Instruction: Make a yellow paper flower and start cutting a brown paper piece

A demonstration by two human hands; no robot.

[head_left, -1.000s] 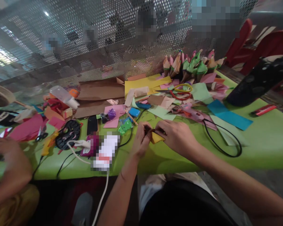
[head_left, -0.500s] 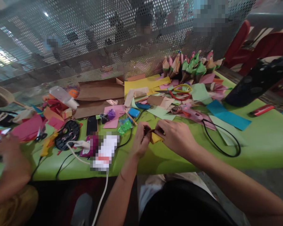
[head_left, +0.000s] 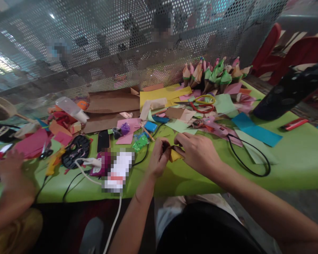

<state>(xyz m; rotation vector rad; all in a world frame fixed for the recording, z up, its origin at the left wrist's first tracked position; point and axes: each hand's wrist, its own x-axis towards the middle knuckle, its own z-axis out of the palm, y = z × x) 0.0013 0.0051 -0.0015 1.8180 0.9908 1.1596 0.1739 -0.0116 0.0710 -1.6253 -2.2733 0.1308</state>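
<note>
just below the center of the frame, the left hand (head_left: 158, 160) is nearly closed, pinching a small yellow and brown piece (head_left: 175, 155) above a green surface (head_left: 190, 181). the right hand (head_left: 200, 151), loosely curled, meets the piece's right side; whether it grips is unclear. green and peach-topped cones (head_left: 217, 77) stand upper right.

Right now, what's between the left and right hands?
A small yellow piece with a dark upper edge, seen in the head view. The left hand grips it, the right hand touches it; green table shows below.
</note>
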